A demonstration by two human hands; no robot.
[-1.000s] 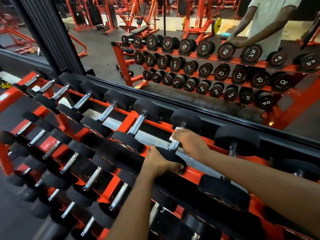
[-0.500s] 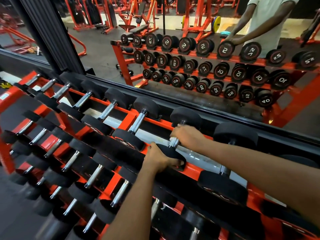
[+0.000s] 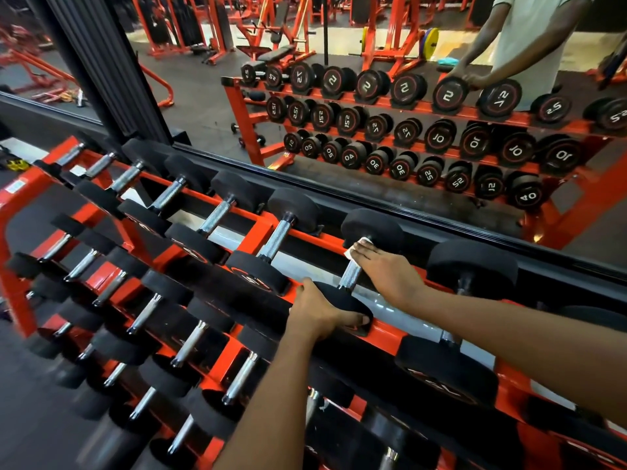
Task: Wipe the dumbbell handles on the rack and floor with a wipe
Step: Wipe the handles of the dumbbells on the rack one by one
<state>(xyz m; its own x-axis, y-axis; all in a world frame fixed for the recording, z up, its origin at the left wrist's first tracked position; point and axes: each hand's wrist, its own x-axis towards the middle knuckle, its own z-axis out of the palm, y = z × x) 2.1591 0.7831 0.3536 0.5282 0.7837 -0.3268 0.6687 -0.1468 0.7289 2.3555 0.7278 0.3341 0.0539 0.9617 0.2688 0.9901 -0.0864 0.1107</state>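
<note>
Right hand (image 3: 383,271) lies over the far end of the handle (image 3: 350,277) of a top-row dumbbell (image 3: 342,297); fingers folded down on a white wipe (image 3: 356,248), pressing it to the metal; thumb hidden, so cannot tell how fully the hand wraps round. A corner of the wipe pokes out ahead of the fingertips, against the far head (image 3: 371,225). Left hand (image 3: 317,315) sits just this side of the right one, fingers and thumb curled round the near head (image 3: 356,308), steadying the dumbbell on the rack (image 3: 258,232); a bare knurled stretch of handle shows between the two hands.

Change: a second ago the right hand and wipe were about mid-handle; half a second ago further up; now hard by the far head. Left hand has kept its grip on the near head; dumbbell has not left its cradle.

Meaning, as a guess: one stroke has run out to the far end, so this handle is close to done; maybe a return pass toward the left hand over the bare stretch.

Plenty seems left: next dumbbell (image 3: 276,239) just left of the left hand; another (image 3: 471,266) just right of the right hand; lower rows under the left forearm; floor ones not made out here.
</note>
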